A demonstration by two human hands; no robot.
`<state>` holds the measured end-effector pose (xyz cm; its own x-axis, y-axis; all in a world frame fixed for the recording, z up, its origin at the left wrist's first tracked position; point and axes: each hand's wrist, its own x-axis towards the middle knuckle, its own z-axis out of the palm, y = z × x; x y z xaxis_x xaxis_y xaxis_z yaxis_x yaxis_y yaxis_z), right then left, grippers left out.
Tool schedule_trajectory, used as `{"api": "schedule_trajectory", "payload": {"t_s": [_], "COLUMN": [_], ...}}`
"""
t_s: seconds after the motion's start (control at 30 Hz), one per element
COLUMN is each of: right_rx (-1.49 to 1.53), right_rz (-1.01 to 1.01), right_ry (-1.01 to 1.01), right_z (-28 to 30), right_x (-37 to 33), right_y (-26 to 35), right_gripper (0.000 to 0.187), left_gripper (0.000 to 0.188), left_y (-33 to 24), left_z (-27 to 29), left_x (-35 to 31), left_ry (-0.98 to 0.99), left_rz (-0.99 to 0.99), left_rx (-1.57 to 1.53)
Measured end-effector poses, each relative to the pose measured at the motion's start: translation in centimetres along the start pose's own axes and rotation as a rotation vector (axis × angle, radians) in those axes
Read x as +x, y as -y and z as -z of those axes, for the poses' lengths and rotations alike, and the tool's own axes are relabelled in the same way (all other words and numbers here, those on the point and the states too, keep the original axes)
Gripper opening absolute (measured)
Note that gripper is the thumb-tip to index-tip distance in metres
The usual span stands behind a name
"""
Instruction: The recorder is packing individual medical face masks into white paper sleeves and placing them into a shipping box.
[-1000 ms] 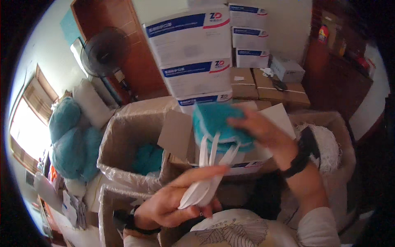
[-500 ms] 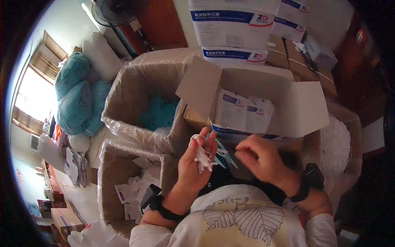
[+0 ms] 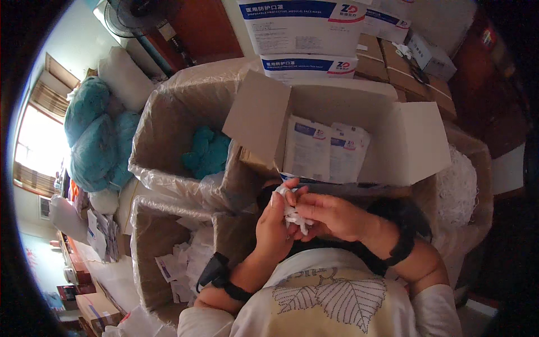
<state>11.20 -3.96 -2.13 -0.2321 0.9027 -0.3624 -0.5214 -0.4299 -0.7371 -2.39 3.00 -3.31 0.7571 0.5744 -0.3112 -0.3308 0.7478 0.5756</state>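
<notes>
A small bundle of white elastic cords (image 3: 296, 220) is in my left hand (image 3: 272, 229), whose fingers curl up around it. From the other side, my right hand (image 3: 337, 215) pinches at the same bundle, so both hands meet over my lap. Just beyond them stands an open white carton (image 3: 418, 140) with its flaps spread. Flat white printed packets (image 3: 307, 149) lean upright inside it. Part of the bundle is hidden behind my fingers.
Left of the carton, a plastic-lined box (image 3: 168, 112) holds teal masks (image 3: 206, 153). A nearer box (image 3: 143, 247) contains white packets (image 3: 188, 255). White cords (image 3: 457, 194) fill a box at right. Stacked cartons (image 3: 303, 33) stand behind; teal-filled bags (image 3: 95, 140) lie far left.
My right hand has moved left onto the cord bundle in my left hand. The teal folded item seen between my hands before is out of sight. The view has shifted slightly.
</notes>
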Motion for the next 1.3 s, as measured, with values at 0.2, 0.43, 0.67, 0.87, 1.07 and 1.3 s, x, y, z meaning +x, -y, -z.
{"api": "schedule_trajectory", "payload": {"t_s": [0.2,0.43,0.67,0.87,1.07,1.3], "right_rx": [-0.05,-0.618,-0.922,-1.057,-1.284,-1.431], "right_rz": [-0.041,0.192,0.309,0.264,0.379,0.355], "right_ry": [0.014,0.101,-0.019,-0.147,-0.191,0.022], "right_z": [0.5,1.5,1.2,-0.5,-1.6,-2.2], "right_x": [-0.2,0.1,-0.1,0.3,-0.8,-4.2], "right_y": [0.4,0.7,0.9,1.0,0.2,1.4], "right_gripper": [0.027,0.026,0.026,0.026,0.021,0.02], "left_gripper": [0.034,0.029,0.029,0.028,0.033,0.035], "left_y": [0.9,0.6,1.0,0.4,-1.8,-3.4], "left_z": [0.4,0.5,1.7,-0.6,-1.5,-1.3], "left_x": [1.0,0.9,1.7,1.4,1.2,-1.7], "left_ry": [-0.066,0.089,0.115,-0.078,-0.143,-0.028], "left_rz": [-0.118,-0.239,-0.322,-0.238,-0.019,0.157], "left_rx": [0.336,0.679,0.748,0.385,-0.274,-0.152]}}
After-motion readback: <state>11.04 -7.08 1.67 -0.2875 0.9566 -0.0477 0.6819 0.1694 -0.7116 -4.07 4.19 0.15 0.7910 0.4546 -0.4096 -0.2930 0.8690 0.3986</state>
